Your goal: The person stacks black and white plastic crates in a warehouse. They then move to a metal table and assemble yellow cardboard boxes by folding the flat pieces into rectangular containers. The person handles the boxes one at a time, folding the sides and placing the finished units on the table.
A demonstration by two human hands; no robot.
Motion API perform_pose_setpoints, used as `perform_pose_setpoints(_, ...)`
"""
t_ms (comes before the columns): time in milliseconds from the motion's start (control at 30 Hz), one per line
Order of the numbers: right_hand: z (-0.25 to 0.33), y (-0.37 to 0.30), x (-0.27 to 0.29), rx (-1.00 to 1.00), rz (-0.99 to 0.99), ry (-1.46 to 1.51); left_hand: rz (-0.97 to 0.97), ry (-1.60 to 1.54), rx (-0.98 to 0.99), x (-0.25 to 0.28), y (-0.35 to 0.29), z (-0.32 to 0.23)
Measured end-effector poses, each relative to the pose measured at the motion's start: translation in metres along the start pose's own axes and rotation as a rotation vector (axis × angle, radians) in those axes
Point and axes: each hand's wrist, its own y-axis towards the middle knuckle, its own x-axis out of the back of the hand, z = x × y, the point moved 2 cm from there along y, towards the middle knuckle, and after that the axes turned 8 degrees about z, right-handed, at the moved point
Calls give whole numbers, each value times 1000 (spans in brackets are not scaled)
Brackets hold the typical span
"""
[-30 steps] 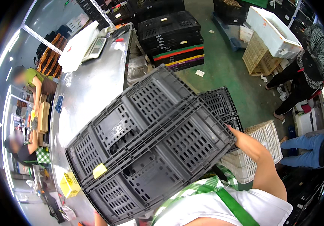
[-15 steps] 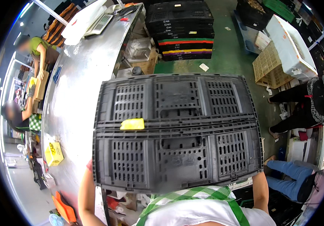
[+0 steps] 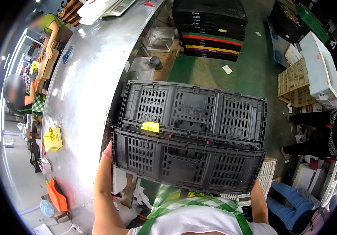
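A black folding crate (image 3: 192,113) is held before my body, its slotted panels lying in two halves, far and near. The near half now stands a step apart from the far one along the middle seam. A strip of yellow tape (image 3: 150,126) sticks near that seam, left of centre. My left hand (image 3: 107,152), pinkish where it shows, grips the crate's left edge. At the near right corner is my right hand (image 3: 255,185), mostly hidden by the crate. The fingers of both hands are tucked out of sight behind it.
A long metal table (image 3: 86,74) runs along the left, with a small yellow box (image 3: 53,140) on it. Ahead rises a stack of folded crates (image 3: 211,33). Beige crates (image 3: 294,82) and a white foam box (image 3: 321,68) stand right, near other people's legs (image 3: 309,133).
The crate has dropped and tilted in my hands, and its two halves have come out of line at the seam. My view has swung, shifting the stack to the right.
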Motion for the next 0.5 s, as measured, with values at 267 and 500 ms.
perform_pose_setpoints(267, 42, 35, -76, 92, 114, -21, -39, 138, -71, 109, 43, 18)
perform_pose_setpoints(500, 19, -3, -87, 93, 18, 49, 80, 270, -195, 152, 39, 51)
